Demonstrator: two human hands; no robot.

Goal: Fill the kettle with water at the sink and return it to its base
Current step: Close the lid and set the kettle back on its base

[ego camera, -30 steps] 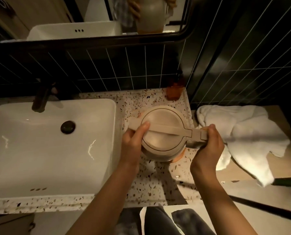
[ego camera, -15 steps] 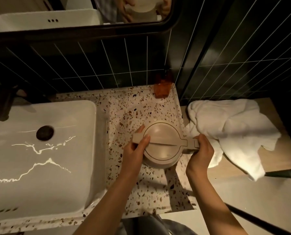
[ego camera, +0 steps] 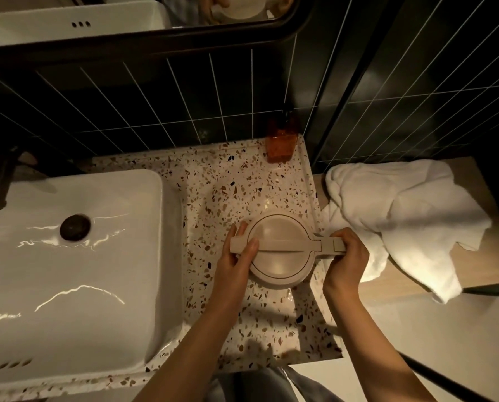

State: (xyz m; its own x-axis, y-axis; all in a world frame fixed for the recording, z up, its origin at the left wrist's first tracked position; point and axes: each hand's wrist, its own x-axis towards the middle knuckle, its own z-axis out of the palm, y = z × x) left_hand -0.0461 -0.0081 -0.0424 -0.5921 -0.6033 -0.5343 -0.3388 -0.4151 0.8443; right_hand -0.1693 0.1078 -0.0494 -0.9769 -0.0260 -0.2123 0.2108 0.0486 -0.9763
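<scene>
Now kettle [ego camera: 280, 250] lidded, contents hidden; left hand [ego camera: 236, 256], right hand [ego camera: 345, 256] grip clamped on kettle.

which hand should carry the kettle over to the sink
Right, probably. The right hand is wrapped round the handle end of the kettle, a carrying grip. The left hand only steadies the spout side, though it is nearer the sink.
</scene>
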